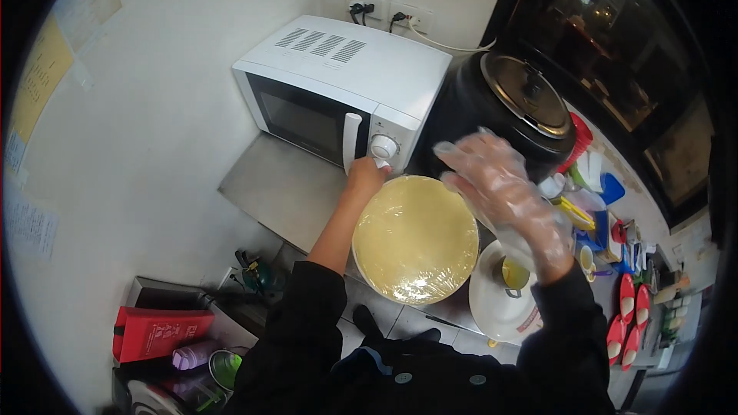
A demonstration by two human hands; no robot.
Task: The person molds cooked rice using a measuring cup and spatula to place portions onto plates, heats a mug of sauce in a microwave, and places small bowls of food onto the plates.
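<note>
My bare left hand is at the lower knob of the white microwave, its fingers closed round it. The microwave door is shut. My right hand, in a clear plastic glove, is raised over the counter with its fingers apart, holding nothing. Between my forearms stands a round container with pale yellow contents under shiny cling film. To its right lies a white lid, with a small cup of something yellow on it.
A black pot warmer with a metal lid stands right of the microwave. Red spoons and colourful containers line the right side. A red box is at lower left.
</note>
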